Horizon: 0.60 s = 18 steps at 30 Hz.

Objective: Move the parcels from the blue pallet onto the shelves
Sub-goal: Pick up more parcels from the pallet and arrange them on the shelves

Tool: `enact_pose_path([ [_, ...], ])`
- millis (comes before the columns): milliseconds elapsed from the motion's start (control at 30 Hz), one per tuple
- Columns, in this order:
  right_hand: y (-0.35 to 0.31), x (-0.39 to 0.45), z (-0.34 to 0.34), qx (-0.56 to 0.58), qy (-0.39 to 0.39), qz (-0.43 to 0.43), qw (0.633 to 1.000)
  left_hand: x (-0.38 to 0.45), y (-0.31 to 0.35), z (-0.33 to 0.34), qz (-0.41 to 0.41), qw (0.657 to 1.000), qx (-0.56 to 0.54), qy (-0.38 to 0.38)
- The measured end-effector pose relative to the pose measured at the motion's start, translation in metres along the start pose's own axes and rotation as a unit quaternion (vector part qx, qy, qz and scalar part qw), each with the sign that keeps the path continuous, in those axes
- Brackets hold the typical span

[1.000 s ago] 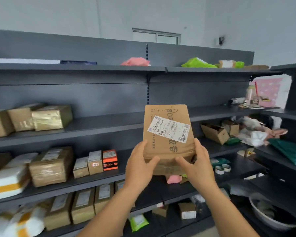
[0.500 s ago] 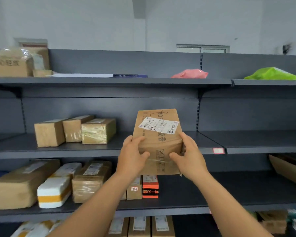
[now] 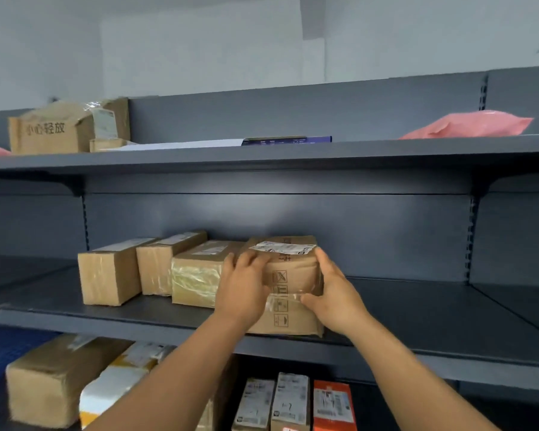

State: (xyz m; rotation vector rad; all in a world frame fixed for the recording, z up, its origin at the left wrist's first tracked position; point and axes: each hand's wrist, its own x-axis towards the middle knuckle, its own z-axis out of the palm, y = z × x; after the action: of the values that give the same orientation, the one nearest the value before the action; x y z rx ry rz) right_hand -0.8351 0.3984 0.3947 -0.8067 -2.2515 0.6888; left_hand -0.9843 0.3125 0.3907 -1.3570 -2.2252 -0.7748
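Note:
A brown cardboard parcel [image 3: 288,276] with a white label on top rests on the middle grey shelf [image 3: 417,318], near its front edge. It stands right of three other brown parcels [image 3: 156,269] in a row. My left hand [image 3: 245,284] grips its left side and my right hand [image 3: 333,293] grips its right lower corner. Both hands are in contact with the parcel. The blue pallet is only a blue patch [image 3: 3,353] at the lower left.
The top shelf [image 3: 262,157] holds a large printed box [image 3: 52,129], a flat white and blue item [image 3: 231,143] and a pink bag [image 3: 470,126]. The lower shelf carries brown, white and orange parcels [image 3: 293,402]. Bare shelf runs right of my right hand.
I moved closer and the parcel went from held upright in the air to lying on the middle shelf beside the three parcels. Both hands stayed on it.

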Motion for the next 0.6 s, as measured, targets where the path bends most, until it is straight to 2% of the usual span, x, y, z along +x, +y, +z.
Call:
enact_pose_path([
  [100,-0.002,0.028,0.021,-0.015,-0.033,-0.008,0.999,0.018,-0.016,0.01,0.011,0.996,0.08,0.026],
  [233,-0.008,0.057,0.045,-0.021,-0.062,-0.004,0.998,0.034,-0.038,0.018,0.0,0.994,0.106,0.041],
  [433,-0.022,0.074,0.07,0.007,-0.089,0.011,0.996,0.037,-0.064,0.016,-0.023,0.99,0.138,-0.02],
  [600,-0.031,0.057,0.082,0.0,-0.082,0.012,0.997,0.019,-0.065,0.006,0.006,0.991,0.127,-0.046],
])
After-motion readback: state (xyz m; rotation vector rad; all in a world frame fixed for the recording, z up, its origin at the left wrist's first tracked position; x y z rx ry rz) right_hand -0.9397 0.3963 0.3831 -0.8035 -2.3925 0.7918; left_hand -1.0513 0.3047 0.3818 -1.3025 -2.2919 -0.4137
